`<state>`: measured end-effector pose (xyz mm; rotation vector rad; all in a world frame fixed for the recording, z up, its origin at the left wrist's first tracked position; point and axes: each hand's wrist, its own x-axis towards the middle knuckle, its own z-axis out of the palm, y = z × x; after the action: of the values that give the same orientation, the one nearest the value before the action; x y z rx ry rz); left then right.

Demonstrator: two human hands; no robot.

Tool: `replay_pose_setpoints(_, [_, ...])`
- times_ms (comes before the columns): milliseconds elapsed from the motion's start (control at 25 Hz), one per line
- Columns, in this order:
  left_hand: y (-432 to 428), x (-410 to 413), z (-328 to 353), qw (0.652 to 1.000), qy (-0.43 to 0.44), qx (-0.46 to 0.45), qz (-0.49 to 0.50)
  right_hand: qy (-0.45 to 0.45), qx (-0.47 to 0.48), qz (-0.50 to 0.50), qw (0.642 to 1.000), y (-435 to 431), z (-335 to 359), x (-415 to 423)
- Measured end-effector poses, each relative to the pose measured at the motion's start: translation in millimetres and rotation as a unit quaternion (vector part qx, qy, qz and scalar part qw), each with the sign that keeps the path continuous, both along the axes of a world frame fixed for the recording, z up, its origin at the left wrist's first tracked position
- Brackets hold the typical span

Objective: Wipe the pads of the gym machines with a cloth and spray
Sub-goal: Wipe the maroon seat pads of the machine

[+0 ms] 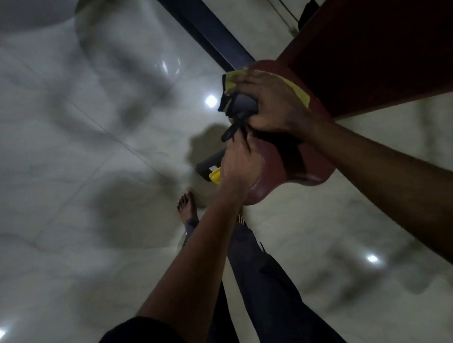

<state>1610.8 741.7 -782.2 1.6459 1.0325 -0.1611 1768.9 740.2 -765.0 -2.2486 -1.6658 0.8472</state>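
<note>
- Dark red vinyl gym-machine pad (288, 165) is lying under both hands.
- Right hand (274, 103) is pressing the folded yellow cloth (299, 92) onto it, fingers curling over it.
- Left hand (237, 167) is reaching for a black strap-like piece (231, 130); its grip is unclear.
- Wiping looks underway; next comes sweeping the cloth firmly across the pad.

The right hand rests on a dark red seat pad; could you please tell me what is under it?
A yellow cloth shows either side of the right hand, on the dark red seat pad; its middle is covered.
</note>
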Motion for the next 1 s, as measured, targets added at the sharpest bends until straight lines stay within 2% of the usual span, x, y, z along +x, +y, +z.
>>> replay_pose_setpoints(80, [0.9, 0.6, 3.3, 1.0, 0.005, -0.003, 0.003, -0.001, 0.004, 0.025, 1.0, 8.3, 1.5, 4.2])
replay_pose_setpoints(120, [1.4, 1.4, 4.4, 1.0, 0.007, -0.006, 0.002, 0.018, 0.017, 0.005, 1.0, 8.3, 3.0, 7.0])
replay_pose_setpoints(200, [1.5, 0.6, 5.4, 1.0, 0.008, -0.003, -0.005, 0.077, 0.051, -0.126, 0.988, 0.7, 4.2, 14.9])
replay_pose_setpoints(280, [4.1, 2.4, 5.7, 1.0, 0.005, 0.016, -0.008, 0.089, 0.038, -0.278, 0.956, -15.3, -1.1, 27.1])
replay_pose_setpoints(360, [11.4, 15.9, 3.0, 1.0, 0.003, 0.023, 0.014, 0.072, 0.02, -0.363, 0.929, -40.5, -13.4, 32.4])
replay_pose_setpoints(440, [20.9, 40.0, 0.2, 0.997, 0.0, 0.017, 0.076, 0.069, 0.02, -0.421, 0.904, -67.1, -18.3, 29.4])
replay_pose_setpoints(520, [25.8, 63.2, -4.3, 0.993, -0.002, 0.065, 0.099, 0.055, 0.032, -0.438, 0.897, -77.6, -15.3, 20.9])
replay_pose_setpoints(600, [24.6, 70.6, -18.3, 0.99, 0.02, 0.113, 0.085, 0.026, 0.048, -0.404, 0.913, -68.0, -16.0, 16.7])
replay_pose_setpoints(800, [25.8, 68.9, -20.6, 0.993, 0.034, 0.096, 0.054, 0.018, 0.036, -0.296, 0.954, -27.4, -23.8, 39.4])
replay_pose_setpoints(920, [31.9, 77.4, -7.4, 0.985, 0.086, 0.148, -0.017, 0.047, 0.024, -0.342, 0.938, -43.3, -27.2, 43.8])
replay_pose_setpoints(1000, [33.0, 82.6, 1.7, 0.964, 0.086, 0.21, -0.141, 0.051, 0.018, -0.405, 0.913, -70.8, -26.5, 33.7])
